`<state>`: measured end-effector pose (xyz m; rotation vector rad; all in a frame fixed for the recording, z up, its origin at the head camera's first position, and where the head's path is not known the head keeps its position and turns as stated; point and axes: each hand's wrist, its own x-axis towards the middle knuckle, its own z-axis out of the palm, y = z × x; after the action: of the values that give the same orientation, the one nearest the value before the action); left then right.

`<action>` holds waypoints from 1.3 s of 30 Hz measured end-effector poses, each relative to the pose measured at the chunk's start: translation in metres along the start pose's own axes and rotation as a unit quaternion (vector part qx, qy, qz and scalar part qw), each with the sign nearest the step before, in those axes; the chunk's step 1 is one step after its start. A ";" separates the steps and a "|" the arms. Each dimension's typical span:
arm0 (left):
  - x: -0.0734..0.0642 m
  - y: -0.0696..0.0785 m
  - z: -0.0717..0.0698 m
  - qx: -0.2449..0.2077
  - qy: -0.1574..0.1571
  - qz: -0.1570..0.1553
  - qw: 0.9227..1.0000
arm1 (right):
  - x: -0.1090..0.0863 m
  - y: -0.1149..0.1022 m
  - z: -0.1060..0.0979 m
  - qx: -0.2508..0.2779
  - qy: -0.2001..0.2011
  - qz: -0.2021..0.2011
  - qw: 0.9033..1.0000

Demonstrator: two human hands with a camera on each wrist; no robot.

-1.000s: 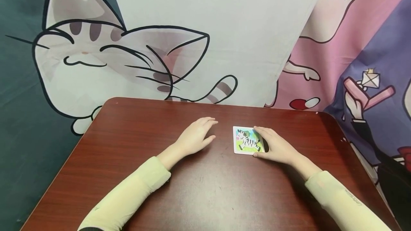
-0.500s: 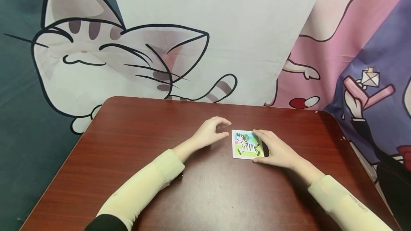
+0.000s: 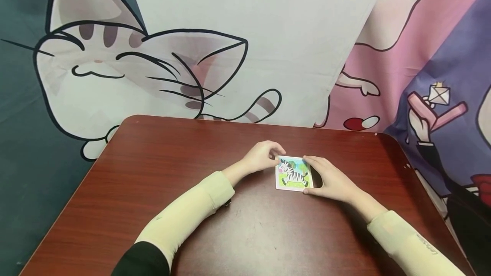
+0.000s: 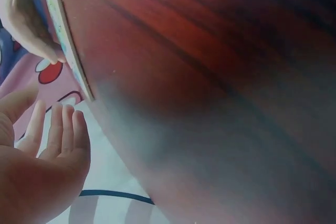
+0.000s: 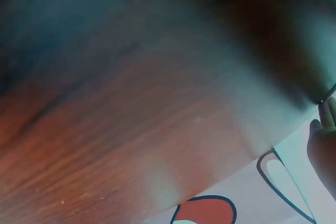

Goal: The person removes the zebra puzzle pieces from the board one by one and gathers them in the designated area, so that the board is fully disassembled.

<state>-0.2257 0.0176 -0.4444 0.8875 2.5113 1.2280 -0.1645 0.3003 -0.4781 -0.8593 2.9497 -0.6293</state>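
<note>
Your right hand (image 3: 334, 180) grips the square white-bordered zebra card (image 3: 293, 175); opposite, your left hand (image 3: 261, 157), fingers parted, draws closer.

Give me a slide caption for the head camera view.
At a reddish-brown table, the right hand grips a square zebra tile, the left hand near its opposite edge.

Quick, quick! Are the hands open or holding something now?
Left hand: open, close to the zebra card.
Right hand: holding the zebra card's edges.
</note>
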 end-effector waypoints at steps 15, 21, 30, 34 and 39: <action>0.012 -0.007 0.011 0.118 -0.034 0.005 0.992 | 0.001 0.004 0.002 -0.020 0.012 -0.003 1.000; 0.013 -0.007 0.013 0.144 -0.034 0.015 0.989 | 0.002 0.004 0.002 -0.013 0.000 0.008 1.000; 0.016 -0.010 0.015 0.164 -0.031 0.014 0.986 | 0.001 0.004 0.002 -0.012 -0.003 0.010 1.000; 0.017 -0.011 0.015 0.168 -0.030 0.014 0.985 | 0.001 0.004 0.002 -0.015 0.001 0.006 1.000; 0.019 -0.011 0.015 0.169 -0.031 0.009 0.985 | 0.001 0.004 0.002 -0.014 0.000 0.005 1.000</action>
<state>-0.2394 0.0332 -0.4611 1.0050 2.7104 0.7735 -0.1676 0.3018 -0.4815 -0.8446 2.9685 -0.5882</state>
